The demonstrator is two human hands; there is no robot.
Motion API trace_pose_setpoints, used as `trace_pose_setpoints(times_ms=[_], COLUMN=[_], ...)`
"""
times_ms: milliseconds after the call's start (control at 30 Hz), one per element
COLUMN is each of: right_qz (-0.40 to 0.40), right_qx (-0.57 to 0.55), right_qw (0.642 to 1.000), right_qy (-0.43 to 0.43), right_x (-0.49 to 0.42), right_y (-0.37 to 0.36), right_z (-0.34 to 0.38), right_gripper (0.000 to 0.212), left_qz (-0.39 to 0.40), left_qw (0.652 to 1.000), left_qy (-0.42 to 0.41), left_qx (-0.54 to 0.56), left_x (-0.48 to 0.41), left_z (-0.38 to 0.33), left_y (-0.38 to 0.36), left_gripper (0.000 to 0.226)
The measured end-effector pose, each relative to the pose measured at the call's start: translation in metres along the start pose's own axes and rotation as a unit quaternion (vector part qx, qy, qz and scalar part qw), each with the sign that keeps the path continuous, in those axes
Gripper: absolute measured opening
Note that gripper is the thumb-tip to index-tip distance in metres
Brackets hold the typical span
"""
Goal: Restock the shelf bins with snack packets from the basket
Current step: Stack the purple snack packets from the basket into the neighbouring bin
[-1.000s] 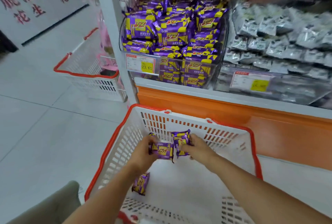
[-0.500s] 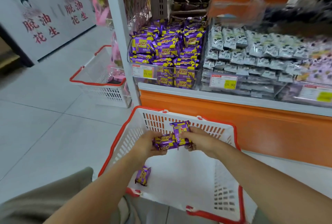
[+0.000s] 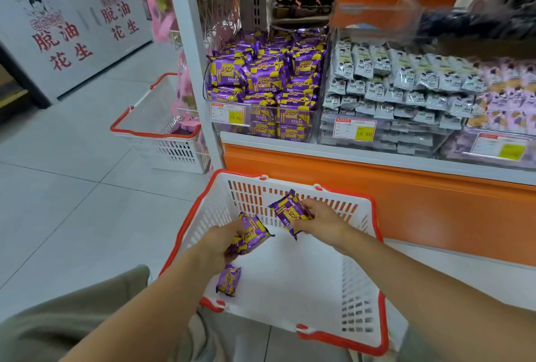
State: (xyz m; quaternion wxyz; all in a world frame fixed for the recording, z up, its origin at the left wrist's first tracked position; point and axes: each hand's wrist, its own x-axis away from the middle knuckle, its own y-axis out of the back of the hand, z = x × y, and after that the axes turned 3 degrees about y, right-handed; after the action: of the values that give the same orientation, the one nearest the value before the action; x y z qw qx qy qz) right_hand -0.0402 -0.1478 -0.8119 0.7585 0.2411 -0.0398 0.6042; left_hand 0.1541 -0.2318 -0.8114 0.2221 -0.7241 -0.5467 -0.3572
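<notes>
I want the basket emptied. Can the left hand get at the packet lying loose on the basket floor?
Probably yes: the loose packet lies uncovered near the left hand, though its fingers already grip another packet.

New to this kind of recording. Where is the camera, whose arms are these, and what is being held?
No machine here: a person wears one camera on the head, looking down at their own bare arms. The left hand grips one purple-and-yellow packet, the right hand grips a second packet, both over the white red-rimmed basket. A third packet lies loose on the basket floor. Ahead, the shelf bin is piled with the same purple packets; the neighbouring bin holds grey ones. Another basket stands on the floor to the left.
</notes>
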Motion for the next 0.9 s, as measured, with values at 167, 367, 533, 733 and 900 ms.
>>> trace_pose_setpoints(times_ms=[167, 367, 533, 733, 900], right_qz=[-0.006, 0.030, 0.047, 0.052, 0.022], right_qx=[0.015, -0.075, -0.057, -0.016, 0.082], right_qw=[1.000, 0.997, 0.997, 0.998, 0.992], right_qy=[0.001, 0.008, 0.003, 0.033, 0.090], right_x=[-0.002, -0.002, -0.002, 0.004, 0.010], right_y=[-0.006, -0.015, -0.010, -0.005, 0.002], right_z=[-0.007, 0.000, 0.007, 0.015, 0.023], right_gripper=[0.023, 0.032, 0.028, 0.059, 0.061], left_qz=[0.094, 0.165, 0.182, 0.181, 0.148], left_qw=[0.990, 0.980, 0.982, 0.979, 0.966], left_qy=[0.028, -0.008, -0.037, -0.097, -0.181], left_qx=[0.104, 0.111, 0.032, -0.019, -0.106], left_x=[0.001, 0.008, 0.006, 0.000, 0.007], left_z=[0.001, -0.001, 0.002, 0.006, 0.000], left_y=[0.000, -0.012, -0.012, -0.022, -0.021], left_gripper=[0.016, 0.013, 0.007, 0.038, 0.039])
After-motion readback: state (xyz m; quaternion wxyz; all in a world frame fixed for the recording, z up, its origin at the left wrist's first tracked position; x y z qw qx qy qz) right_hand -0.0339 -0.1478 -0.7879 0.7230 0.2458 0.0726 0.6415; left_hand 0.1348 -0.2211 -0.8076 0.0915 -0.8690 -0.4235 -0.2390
